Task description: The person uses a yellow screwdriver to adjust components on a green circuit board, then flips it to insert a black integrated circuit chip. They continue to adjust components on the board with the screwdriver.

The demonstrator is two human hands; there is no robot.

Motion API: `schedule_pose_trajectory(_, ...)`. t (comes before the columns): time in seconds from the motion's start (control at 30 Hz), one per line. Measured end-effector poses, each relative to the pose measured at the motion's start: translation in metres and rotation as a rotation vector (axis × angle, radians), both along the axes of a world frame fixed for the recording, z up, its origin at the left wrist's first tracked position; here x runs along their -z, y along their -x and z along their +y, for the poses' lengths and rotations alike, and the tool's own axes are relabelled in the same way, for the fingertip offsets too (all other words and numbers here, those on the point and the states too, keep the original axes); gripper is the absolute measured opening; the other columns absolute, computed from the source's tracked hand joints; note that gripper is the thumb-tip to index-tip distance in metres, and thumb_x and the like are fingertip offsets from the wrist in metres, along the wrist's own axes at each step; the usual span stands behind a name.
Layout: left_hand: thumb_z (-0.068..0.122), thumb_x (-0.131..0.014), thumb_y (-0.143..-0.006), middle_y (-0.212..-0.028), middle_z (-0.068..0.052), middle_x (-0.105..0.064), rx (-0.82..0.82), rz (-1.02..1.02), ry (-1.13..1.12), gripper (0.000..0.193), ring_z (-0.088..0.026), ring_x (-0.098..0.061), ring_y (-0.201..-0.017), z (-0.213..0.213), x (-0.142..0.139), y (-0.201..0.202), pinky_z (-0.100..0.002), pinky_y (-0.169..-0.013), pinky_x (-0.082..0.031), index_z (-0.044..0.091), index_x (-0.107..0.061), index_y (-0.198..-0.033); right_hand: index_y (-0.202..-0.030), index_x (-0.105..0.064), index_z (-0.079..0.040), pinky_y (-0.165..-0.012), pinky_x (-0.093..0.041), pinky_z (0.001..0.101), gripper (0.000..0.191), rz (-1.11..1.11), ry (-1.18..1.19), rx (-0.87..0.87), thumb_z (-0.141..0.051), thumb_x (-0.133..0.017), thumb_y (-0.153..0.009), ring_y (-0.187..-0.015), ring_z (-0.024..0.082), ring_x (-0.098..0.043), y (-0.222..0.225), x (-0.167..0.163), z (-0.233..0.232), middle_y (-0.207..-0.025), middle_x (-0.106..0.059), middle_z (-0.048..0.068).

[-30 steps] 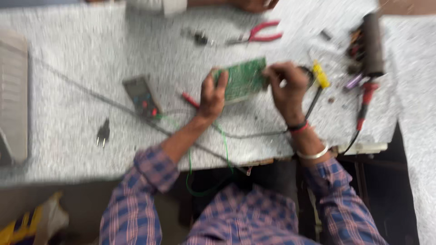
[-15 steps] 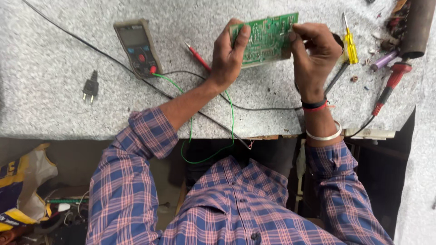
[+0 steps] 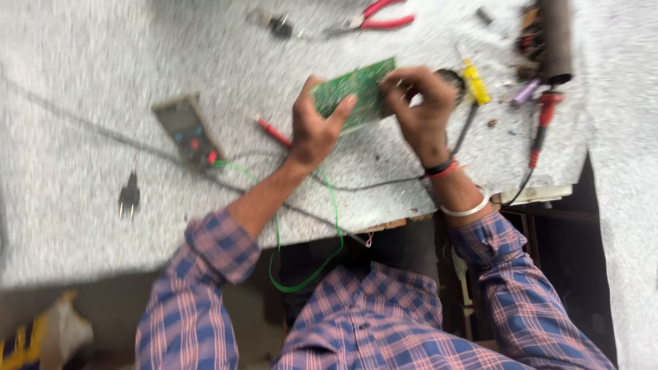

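Note:
A green circuit board [image 3: 356, 90] is held up above the grey speckled worktop [image 3: 82, 82] between both hands. My left hand [image 3: 317, 127] grips its left edge, thumb over the front. My right hand [image 3: 419, 104] pinches its right edge with the fingers curled. A green wire [image 3: 329, 226] hangs from near the board down past the worktop's front edge. The picture is blurred by motion.
A multimeter [image 3: 186, 129] lies left of my hands with a red probe [image 3: 273, 131] beside it. A black plug [image 3: 128, 197] sits further left. Red pliers [image 3: 380, 15] lie at the back. A yellow screwdriver [image 3: 474, 81], a red-handled tool [image 3: 541, 127] and a dark cylinder [image 3: 556, 41] lie right.
The camera view has swung, so the worktop and hands sit lower in the picture than half a second ago. Both hands keep hold of the board, which stays between them.

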State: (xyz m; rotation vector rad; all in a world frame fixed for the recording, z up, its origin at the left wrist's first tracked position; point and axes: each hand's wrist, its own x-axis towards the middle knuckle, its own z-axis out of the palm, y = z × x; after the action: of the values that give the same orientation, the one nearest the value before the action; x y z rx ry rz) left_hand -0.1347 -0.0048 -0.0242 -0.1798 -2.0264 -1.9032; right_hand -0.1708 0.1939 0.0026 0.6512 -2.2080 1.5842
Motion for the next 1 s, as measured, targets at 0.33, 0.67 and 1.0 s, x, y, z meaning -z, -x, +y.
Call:
schedule_pose_trajectory(0.33, 0.013, -0.077, -0.097, -0.079, 0.004, -0.054, 0.029, -0.105, -0.103, 0.031, -0.003, -0.048, -0.071, 0.004, 0.000, -0.003, -0.023, -0.060, -0.045, 0.009, -0.047, -0.093, -0.094, -0.070, -0.004, -0.068, -0.058, 0.0282, 0.021, 0.240, -0.172, 0.033, 0.003, -0.084, -0.079, -0.081, 0.017, -0.070, -0.008, -0.009, -0.011, -0.099, -0.071, 0.007)
schedule_pose_trajectory(0.67, 0.012, -0.076, -0.097, -0.084, 0.003, -0.060, 0.037, -0.124, -0.274, 0.026, -0.003, -0.054, -0.073, 0.002, 0.002, 0.004, -0.022, -0.063, -0.049, 0.008, -0.050, -0.095, -0.093, -0.071, -0.005, -0.062, -0.059, 0.0270, 0.019, 0.211, -0.188, 0.009, 0.000, -0.083, -0.079, -0.074, 0.014, -0.071, 0.005, -0.011, -0.023, -0.098, -0.072, 0.008)
schedule_pose_trajectory(1.0, 0.011, -0.074, -0.098, -0.087, 0.001, -0.063, -0.014, -0.119, -0.280, 0.021, -0.004, -0.057, -0.076, -0.023, -0.002, 0.016, -0.022, -0.066, -0.049, 0.007, -0.054, -0.096, -0.092, -0.072, -0.008, -0.065, -0.057, 0.0337, 0.019, 0.182, -0.276, -0.102, -0.004, -0.082, -0.076, -0.073, 0.021, -0.070, 0.033, -0.027, -0.046, -0.090, -0.070, 0.006)
